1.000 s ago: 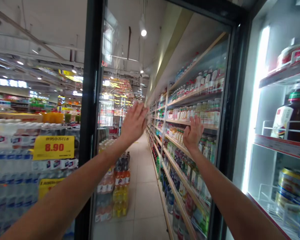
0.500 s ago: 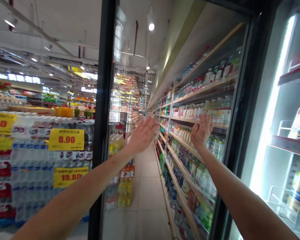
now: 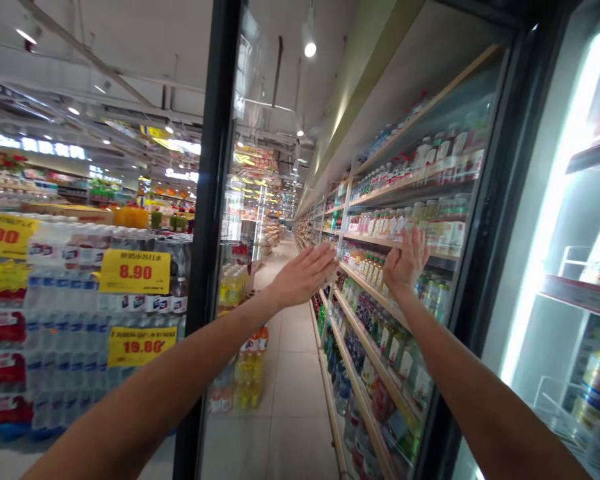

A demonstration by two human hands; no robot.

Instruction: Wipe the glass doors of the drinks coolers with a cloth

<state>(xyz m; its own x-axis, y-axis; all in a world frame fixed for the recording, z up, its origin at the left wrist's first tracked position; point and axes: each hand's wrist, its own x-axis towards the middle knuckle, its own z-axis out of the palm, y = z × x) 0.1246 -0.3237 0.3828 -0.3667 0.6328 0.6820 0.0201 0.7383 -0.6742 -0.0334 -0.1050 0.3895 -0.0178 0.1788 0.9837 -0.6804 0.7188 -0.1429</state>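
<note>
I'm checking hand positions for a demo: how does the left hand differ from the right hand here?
The left hand lies almost sideways, with its fingers pointing right, while the right hand stands upright, with its fingers pointing up. The right hand's fingertips also reach higher in the view than the left hand's. Both are bare, open and hold nothing.

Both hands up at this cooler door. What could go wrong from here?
Pushed hard, the glass cooler door might swing toward the stacked bottled water. The left hand and right hand are open and hold nothing, so neither has a firm grip on it. Its black frame could also catch the left forearm, which crosses it.
</note>
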